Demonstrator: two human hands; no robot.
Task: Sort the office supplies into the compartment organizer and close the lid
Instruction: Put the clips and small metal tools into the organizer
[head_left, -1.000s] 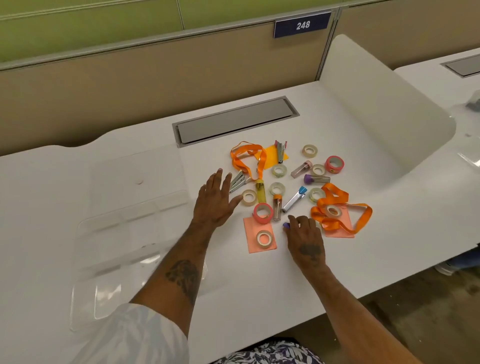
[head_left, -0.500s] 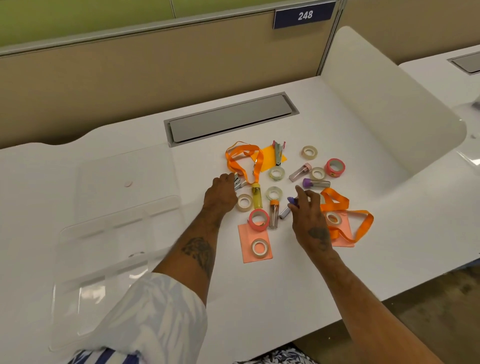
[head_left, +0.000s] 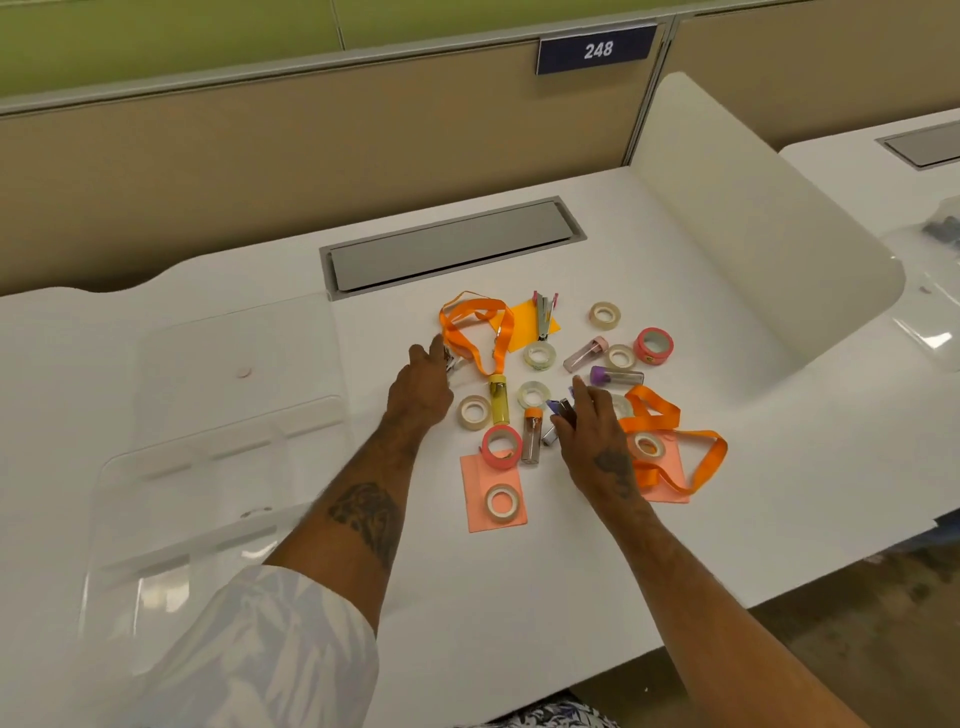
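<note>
Both hands have moved from flat on desk into supplies pile. L hand curls at silver clips, grip unclear. R hand pinches purple item. Clear organizer sits left w/ lid open, looks empty: sorting just starting.

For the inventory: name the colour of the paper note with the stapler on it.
Yellow-orange note; the head view, the only one, shows it plainly.
</note>
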